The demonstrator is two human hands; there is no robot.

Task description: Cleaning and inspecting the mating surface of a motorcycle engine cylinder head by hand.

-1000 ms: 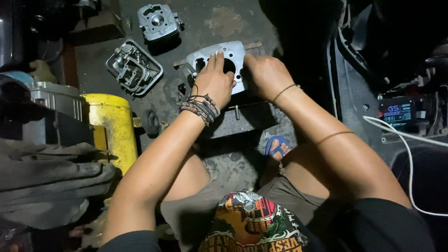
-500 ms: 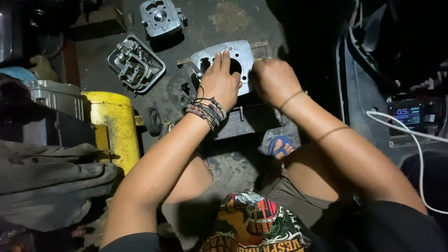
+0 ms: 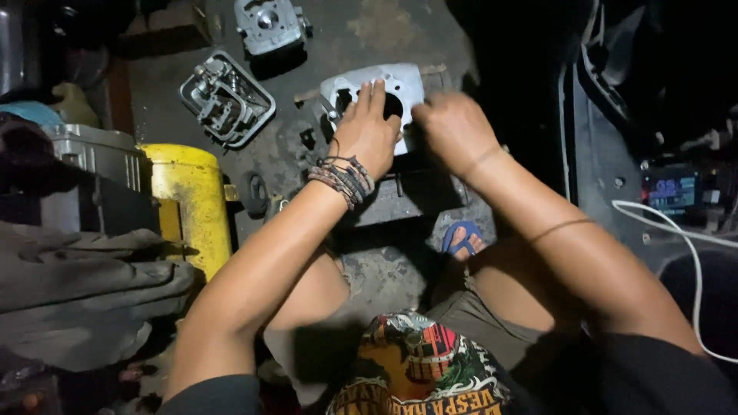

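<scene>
A pale grey metal engine cylinder block (image 3: 411,83) with a round bore lies on the dark floor ahead of me. My left hand (image 3: 367,132), with braided bands on its wrist, rests flat on the block with fingers spread over the bore. My right hand (image 3: 453,129) sits curled at the block's right edge, fingers bent down against it; what the fingers hold is hidden. Under the block is a dark metal stand (image 3: 407,196).
A cylinder head with valve gear (image 3: 227,100) lies to the left, another engine casting (image 3: 269,24) at the top. A yellow container (image 3: 188,201) and grey cloth (image 3: 77,300) are on the left. A lit device (image 3: 673,192) with white cable (image 3: 696,277) sits right. My sandalled foot (image 3: 463,240) is below.
My view has shifted slightly. Both hands stayed on the cylinder block; the right hand has curled a little closer to the block's right edge.
</scene>
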